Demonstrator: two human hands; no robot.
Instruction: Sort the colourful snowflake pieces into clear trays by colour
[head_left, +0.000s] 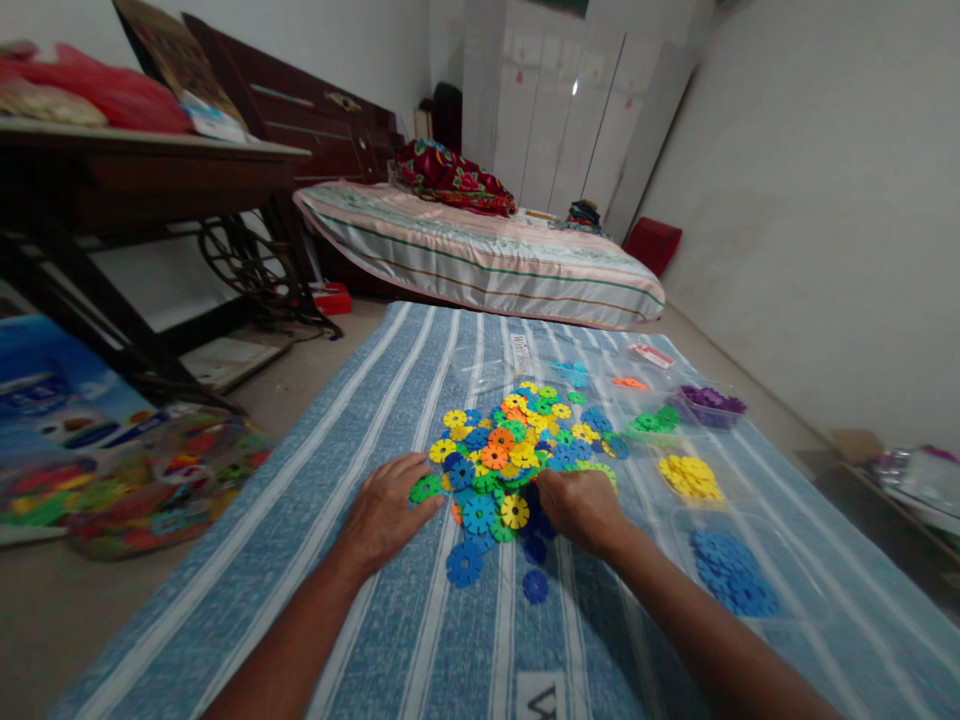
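Note:
A heap of colourful plastic snowflake discs in blue, yellow, green and orange lies on a blue-and-white striped cloth. My left hand rests flat on the cloth at the heap's left edge, fingers stretched toward a green disc. My right hand is curled at the heap's near right side, fingers pressed together among blue discs; what they pinch is hidden. Two loose blue discs lie between my hands.
Clear trays at the right hold sorted discs: blue, yellow, green, purple. A bed stands beyond the cloth. A dark table and a bag of toys are at the left.

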